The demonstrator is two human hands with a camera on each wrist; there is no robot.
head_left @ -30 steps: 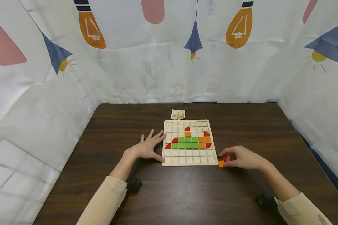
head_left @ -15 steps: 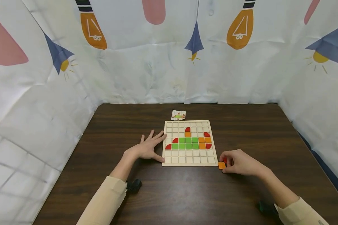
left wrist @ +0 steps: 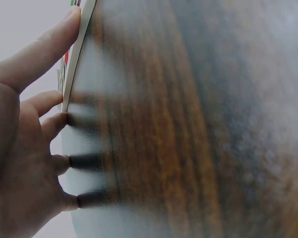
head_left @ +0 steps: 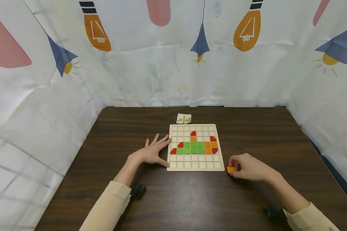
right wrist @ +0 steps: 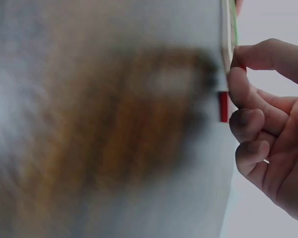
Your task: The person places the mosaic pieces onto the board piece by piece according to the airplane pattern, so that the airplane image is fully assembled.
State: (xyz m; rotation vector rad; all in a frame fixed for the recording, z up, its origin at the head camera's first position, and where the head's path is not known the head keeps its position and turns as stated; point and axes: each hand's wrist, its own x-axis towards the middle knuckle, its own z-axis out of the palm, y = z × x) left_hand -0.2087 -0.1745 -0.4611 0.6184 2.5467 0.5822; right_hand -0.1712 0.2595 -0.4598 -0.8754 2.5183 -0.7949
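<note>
My left hand (head_left: 150,153) is spread at the left side of a wooden grid board (head_left: 195,165), its thumb and fingertips at the rim. Green square tiles (head_left: 194,144), orange squares (head_left: 208,150) and red quarter-round tiles (head_left: 215,150) form a pattern on the board. Off the board's near right corner, my right hand (head_left: 248,167) pinches an orange square tile (head_left: 230,169) between thumb and index finger. A red piece (head_left: 233,166) shows beside it, mostly hidden by the fingers. In the right wrist view a red block (right wrist: 223,106) lies close by the curled fingers.
A small pattern card (head_left: 183,118) lies behind the board's far edge. The dark wood table (head_left: 185,199) reaches back to a white printed curtain (head_left: 162,80). Dark wrist devices (head_left: 138,191) sit by the cream sleeves (head_left: 108,205).
My right hand has shifted slightly down and to the right. The orange tile moved with it, away from the board's corner. The left hand stays at the board's side.
</note>
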